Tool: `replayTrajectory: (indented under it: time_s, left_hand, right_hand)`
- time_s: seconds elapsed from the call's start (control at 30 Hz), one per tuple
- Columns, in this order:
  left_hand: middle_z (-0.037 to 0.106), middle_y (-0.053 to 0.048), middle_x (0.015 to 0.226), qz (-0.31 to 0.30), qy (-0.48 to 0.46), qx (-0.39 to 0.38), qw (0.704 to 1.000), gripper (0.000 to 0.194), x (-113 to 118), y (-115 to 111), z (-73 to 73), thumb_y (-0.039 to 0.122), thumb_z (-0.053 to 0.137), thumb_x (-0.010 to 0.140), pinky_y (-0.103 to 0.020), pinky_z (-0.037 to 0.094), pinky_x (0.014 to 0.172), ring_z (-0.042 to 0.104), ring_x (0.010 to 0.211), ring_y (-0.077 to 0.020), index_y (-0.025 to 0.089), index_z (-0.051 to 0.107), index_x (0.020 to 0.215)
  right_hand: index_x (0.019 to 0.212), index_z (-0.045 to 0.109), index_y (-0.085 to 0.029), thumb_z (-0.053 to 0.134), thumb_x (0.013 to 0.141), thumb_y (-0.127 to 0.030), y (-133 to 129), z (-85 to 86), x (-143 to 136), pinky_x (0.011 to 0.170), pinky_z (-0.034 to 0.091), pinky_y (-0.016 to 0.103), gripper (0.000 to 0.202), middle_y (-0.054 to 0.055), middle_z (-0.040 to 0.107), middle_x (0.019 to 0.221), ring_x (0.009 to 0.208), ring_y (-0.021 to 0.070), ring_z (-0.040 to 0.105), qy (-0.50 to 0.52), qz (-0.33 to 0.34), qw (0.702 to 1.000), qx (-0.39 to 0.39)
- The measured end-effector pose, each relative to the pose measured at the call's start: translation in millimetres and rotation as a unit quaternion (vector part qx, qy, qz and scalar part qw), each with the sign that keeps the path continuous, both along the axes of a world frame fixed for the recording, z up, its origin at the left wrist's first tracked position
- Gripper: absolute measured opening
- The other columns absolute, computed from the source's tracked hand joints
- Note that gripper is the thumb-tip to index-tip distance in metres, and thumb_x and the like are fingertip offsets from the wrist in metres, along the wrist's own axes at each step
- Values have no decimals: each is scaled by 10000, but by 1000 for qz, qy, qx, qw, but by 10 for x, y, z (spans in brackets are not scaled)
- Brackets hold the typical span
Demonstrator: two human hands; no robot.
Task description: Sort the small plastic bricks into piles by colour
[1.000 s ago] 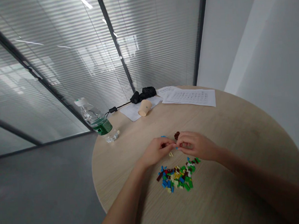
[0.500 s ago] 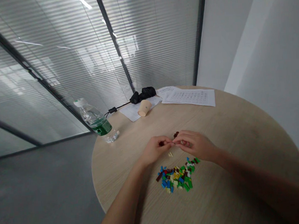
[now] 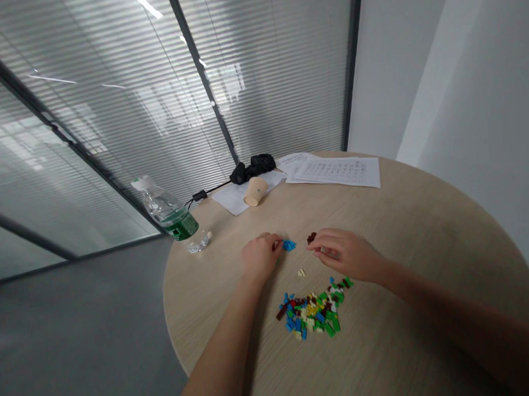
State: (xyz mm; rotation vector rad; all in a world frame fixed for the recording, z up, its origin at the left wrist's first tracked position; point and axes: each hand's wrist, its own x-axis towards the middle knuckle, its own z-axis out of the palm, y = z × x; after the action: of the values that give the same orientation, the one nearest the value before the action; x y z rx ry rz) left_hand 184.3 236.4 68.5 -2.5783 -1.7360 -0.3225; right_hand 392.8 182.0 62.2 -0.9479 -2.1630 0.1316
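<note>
In the head view, the mixed pile lies on the tabletop, nearest the person. Beyond it sit three small groups: blue pieces, brown pieces and a few cream pieces. Most pieces appear to be in the pile, blue, brown and cream ones among them, so the separating looks barely begun. The left hand has its fingers bent together at the blue pieces; whether they pinch one, I cannot tell. The right hand is beside the brown pieces, fingers loosely curled, any grip unclear.

Half a second earlier the fingers of both hands met; now the left hand has moved away leftward, uncovering the blue pieces. The pile looks unchanged.
</note>
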Motion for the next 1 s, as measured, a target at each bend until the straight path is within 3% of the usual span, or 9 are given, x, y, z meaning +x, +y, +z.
replayTrajectory:
  time_s: [0.53,0.83,1.0]
  left_hand:
    - [637,-2,902,-14,30,-18,999,256,9,6,5,337,419,868,-230,328,583,584,778,-142,287,656,951]
    - [636,4,897,-27,33,-23,999,273,7,-2,23,341,411,875,-229,332,571,584,778,-141,313,652,1000]
    - [628,-5,889,-43,30,-30,998,283,4,-23,49,333,410,877,-224,339,580,582,781,-143,334,633,1051]
  right_hand:
    - [862,642,-173,491,808,-126,29,-36,36,734,446,272,167,59,636,858,805,152,575,-31,11,999,-17]
    - [761,674,-159,575,710,-131,3,81,167,596,415,226,115,26,637,721,616,115,551,-113,89,974,-175]
    - [725,685,-165,585,694,-150,6,61,204,598,423,232,106,25,642,708,608,119,555,-126,100,965,-207]
